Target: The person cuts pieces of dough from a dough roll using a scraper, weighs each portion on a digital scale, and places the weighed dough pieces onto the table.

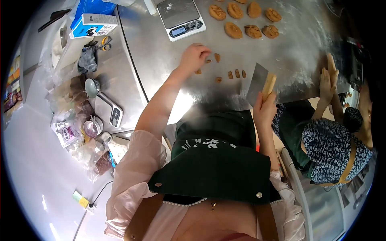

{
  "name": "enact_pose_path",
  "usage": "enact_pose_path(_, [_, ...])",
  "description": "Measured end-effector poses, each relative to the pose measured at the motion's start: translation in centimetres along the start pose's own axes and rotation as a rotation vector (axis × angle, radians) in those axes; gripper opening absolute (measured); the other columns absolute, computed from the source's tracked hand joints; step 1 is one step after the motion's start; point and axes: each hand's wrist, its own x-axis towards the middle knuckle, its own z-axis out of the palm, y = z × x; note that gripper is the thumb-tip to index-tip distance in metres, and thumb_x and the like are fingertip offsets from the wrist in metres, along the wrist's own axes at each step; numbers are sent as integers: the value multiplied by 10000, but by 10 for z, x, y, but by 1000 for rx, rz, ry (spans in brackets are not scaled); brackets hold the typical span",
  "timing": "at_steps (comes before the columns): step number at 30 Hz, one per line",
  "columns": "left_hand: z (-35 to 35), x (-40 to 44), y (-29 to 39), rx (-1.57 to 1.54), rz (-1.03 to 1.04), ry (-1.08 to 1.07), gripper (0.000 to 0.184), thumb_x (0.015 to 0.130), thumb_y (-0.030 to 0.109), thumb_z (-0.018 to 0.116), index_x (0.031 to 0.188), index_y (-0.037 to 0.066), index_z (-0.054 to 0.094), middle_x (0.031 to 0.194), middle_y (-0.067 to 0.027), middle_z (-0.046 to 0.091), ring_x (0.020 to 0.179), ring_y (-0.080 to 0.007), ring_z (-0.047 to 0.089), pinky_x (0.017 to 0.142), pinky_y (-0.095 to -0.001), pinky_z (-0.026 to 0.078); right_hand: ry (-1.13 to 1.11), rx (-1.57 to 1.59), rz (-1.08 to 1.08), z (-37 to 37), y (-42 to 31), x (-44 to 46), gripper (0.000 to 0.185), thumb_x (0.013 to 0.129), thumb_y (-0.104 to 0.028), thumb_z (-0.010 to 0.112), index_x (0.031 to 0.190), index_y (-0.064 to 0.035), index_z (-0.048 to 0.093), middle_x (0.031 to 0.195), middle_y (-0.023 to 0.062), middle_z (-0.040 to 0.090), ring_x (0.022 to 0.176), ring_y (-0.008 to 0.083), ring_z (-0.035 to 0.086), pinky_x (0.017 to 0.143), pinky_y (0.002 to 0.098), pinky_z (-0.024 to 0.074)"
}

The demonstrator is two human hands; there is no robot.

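Observation:
My right hand [265,107] grips the wooden handle of a dough scraper [258,82], its wide metal blade tilted up by the steel table's near edge. Over the table, my left hand [194,57] has its fingers curled together; whatever they may hold is hidden. Close to those fingertips lies a small brown dough piece [217,58], with bits partly under the hand. Several more small dough pieces [237,73] lie between my left hand and the blade.
Rounds of brown dough [233,30] sit in rows at the far side, near a digital scale [184,29]. At left are a milk carton [95,25], a second scale [108,110], a bowl [92,87] and bags. A co-worker's hands [327,82] are pressed together at right.

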Motion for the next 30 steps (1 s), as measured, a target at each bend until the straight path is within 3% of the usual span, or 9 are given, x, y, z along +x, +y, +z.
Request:
enact_pose_path(3, [12,7,10,93,70,-62,187,783,21,612,956,60,673,914,-75,634,916,-263,594,762,-351,495,-6,24,-62,1,-8,4,353,888,-165,573,1151,28,437,682,238,604,596,448,590,533,486,475])
enact_pose_path(9, [14,18,21,232,128,-155,126,767,48,604,880,69,655,926,-67,630,918,-280,593,768,-392,496,-10,54,-95,2,-19,8,363,876,-144,582,1154,35,434,663,235,599,590,446,590,531,479,475])
enact_pose_path(12, [14,21,24,-1,-56,-166,125,789,24,619,911,43,637,853,-107,628,816,-264,621,743,-326,515,-23,59,-106,6,-17,8,363,875,-144,582,1153,37,434,663,237,599,585,445,588,531,479,474])
enact_pose_path(15, [17,20,26,-300,-320,35,123,805,28,624,927,30,642,818,-128,641,747,-263,634,700,-315,516,-28,65,-101,2,-20,9,353,878,-147,580,1145,36,438,669,239,600,588,446,587,537,479,474])
enact_pose_path(18, [25,18,10,-271,-269,114,122,811,26,629,931,25,657,807,-127,654,749,-256,640,674,-307,512,-40,70,-79,3,-20,11,352,882,-155,579,1143,34,438,674,241,601,598,446,590,541,478,475])
enact_pose_path(21, [15,9,0,-22,-37,283,117,816,21,630,924,33,673,814,-122,646,724,-248,635,652,-303,505,-32,58,-89,1,-15,13,354,887,-170,579,1142,28,436,689,244,605,607,445,593,544,480,475])
enact_pose_path(30, [-1,-71,5,-56,-207,279,115,815,16,636,926,36,657,872,-102,590,697,-228,609,634,-292,492,-7,-129,7,-6,35,15,350,901,-204,567,1138,18,435,721,251,614,631,442,603,536,478,484])
